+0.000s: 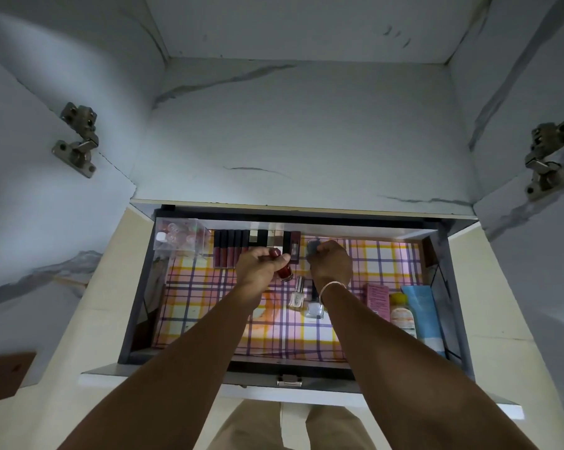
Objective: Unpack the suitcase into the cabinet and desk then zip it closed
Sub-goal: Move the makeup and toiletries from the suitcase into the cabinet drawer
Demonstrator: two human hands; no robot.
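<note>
Over the drawer (137, 287), my left hand (261, 266) grips a glossy dark-red bottle (283, 271) while my right hand (331, 263) clutches a small grey object (313, 246).

Place: you're standing in a home, at a bedroom-style cabinet (300, 131) with marble-patterned panels.
Doors: both swing open on metal hinges (77, 138), left and right.
Drawer: the pulled-out drawer (134, 306) has a checked liner (209, 306).
Contents: lip-colour tubes (228, 251) far left, nail polish bottles (306, 298), lotion tubes (420, 313) right.
</note>
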